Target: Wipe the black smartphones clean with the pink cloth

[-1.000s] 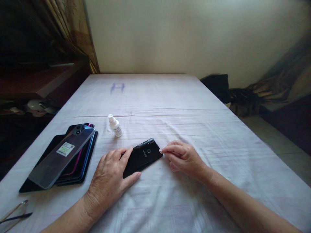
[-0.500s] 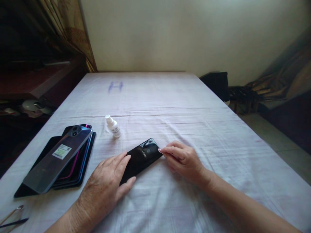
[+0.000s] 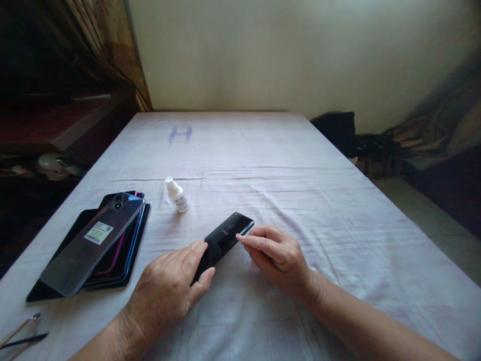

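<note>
The black phone (image 3: 225, 236) was shiny and face down, tipped up on one long side on the white sheet.

The near end of the black phone (image 3: 225, 238) is hidden under the left hand (image 3: 171, 288). Both forearms are cut off by the bottom edge. In the stack of phone back covers (image 3: 93, 245), the lower ones show only thin edges under the top cover. The label on the small white bottle (image 3: 177, 195) is too small to read. Thin tools (image 3: 18, 336) at the lower left corner are cut off.
</note>
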`<state>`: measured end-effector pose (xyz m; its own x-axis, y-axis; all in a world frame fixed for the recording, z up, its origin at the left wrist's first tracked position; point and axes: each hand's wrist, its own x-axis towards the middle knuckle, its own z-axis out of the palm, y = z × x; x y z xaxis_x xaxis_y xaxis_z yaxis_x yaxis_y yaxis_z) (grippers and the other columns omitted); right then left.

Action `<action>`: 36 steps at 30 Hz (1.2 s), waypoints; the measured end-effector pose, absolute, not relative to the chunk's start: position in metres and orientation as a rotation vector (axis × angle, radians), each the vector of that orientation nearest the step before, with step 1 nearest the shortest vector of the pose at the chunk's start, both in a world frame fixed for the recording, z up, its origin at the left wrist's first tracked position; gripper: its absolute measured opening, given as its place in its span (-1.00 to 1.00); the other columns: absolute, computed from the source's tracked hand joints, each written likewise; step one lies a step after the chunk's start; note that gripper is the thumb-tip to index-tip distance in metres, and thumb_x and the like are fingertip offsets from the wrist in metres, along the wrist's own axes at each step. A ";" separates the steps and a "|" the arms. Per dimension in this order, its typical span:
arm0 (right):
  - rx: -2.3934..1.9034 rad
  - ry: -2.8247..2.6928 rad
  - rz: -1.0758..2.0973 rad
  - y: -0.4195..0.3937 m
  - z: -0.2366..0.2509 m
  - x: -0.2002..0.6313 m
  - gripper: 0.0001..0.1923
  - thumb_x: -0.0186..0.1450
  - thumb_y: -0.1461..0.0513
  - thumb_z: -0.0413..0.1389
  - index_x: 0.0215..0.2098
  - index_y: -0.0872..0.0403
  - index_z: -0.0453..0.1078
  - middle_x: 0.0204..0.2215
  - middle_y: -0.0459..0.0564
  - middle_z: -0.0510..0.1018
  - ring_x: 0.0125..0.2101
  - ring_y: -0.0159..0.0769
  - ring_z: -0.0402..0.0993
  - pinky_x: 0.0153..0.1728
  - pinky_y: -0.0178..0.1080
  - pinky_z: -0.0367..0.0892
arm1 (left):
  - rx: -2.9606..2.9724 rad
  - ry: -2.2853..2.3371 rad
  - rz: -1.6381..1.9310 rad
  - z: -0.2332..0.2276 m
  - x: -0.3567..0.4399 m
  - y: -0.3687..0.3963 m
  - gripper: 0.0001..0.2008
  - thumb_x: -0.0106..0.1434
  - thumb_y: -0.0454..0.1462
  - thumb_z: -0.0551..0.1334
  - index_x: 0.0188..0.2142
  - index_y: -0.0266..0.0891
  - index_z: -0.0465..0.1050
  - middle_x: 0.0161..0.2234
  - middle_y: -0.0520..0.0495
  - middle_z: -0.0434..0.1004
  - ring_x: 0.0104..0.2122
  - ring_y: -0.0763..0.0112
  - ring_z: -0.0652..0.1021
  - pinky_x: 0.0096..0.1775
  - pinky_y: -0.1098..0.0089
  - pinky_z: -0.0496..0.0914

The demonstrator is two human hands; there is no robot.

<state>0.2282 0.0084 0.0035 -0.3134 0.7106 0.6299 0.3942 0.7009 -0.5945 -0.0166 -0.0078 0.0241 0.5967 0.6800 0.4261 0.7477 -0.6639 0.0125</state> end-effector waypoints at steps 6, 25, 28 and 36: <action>-0.837 -1.982 0.378 0.009 0.002 0.229 -0.68 0.37 0.40 0.05 -0.02 0.02 0.53 -0.32 0.01 0.54 -0.39 -0.40 0.53 -0.40 -0.38 0.47 | -2.648 -1.196 -0.623 0.026 -0.015 -0.008 -0.65 0.50 -0.16 -0.05 -0.05 -0.32 0.41 -0.23 -0.15 0.68 -0.34 0.30 0.68 -0.31 0.36 0.50; -0.952 -1.875 0.395 0.014 0.017 0.237 -0.65 0.37 0.41 0.07 -0.01 -0.05 0.53 -0.32 -0.03 0.52 -0.50 -0.48 0.48 -0.51 -0.44 0.48 | -2.786 -0.990 -0.927 0.023 -0.022 -0.016 -0.69 0.43 -0.26 0.17 0.13 -0.25 0.38 -0.14 -0.11 0.68 -0.24 0.33 0.69 -0.20 0.45 0.55; -0.924 -1.887 0.387 0.011 0.022 0.235 -0.63 0.37 0.42 0.06 0.01 -0.05 0.52 -0.32 -0.03 0.52 -0.49 -0.47 0.49 -0.50 -0.42 0.48 | -2.780 -0.961 -0.954 0.034 -0.019 -0.016 -0.70 0.42 -0.26 0.18 0.11 -0.24 0.42 -0.16 -0.11 0.69 -0.25 0.33 0.69 -0.20 0.45 0.55; -0.876 -1.927 0.391 -0.007 0.037 0.225 -0.58 0.34 0.43 0.09 0.08 -0.06 0.48 -0.31 0.00 0.53 -0.41 -0.36 0.54 -0.40 -0.32 0.54 | -2.740 -1.006 -0.947 0.060 -0.003 -0.013 -0.80 0.46 -0.25 0.12 0.00 -0.25 0.43 -0.22 -0.07 0.69 -0.27 0.37 0.68 -0.19 0.46 0.52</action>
